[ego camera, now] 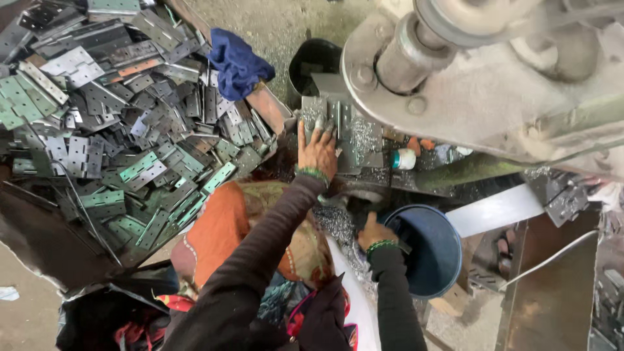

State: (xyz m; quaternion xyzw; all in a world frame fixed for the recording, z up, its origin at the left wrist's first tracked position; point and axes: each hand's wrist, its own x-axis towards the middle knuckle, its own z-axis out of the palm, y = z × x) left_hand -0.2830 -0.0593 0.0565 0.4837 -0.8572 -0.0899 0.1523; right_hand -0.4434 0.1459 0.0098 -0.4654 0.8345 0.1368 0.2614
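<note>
While the left hand (317, 151) lies flat on a metal plate (338, 130) on the machine bed, fingers spread and pressing down, the right hand (374, 232) sits lower, just beside the rim of one blue bucket (429, 250); whether its fingers are curled around anything cannot be told. Silver shavings (335, 221) lie between the two hands. Left of the plate, one blue cloth (237, 65) rests on a heap of hinges (117, 130), too many to count.
</note>
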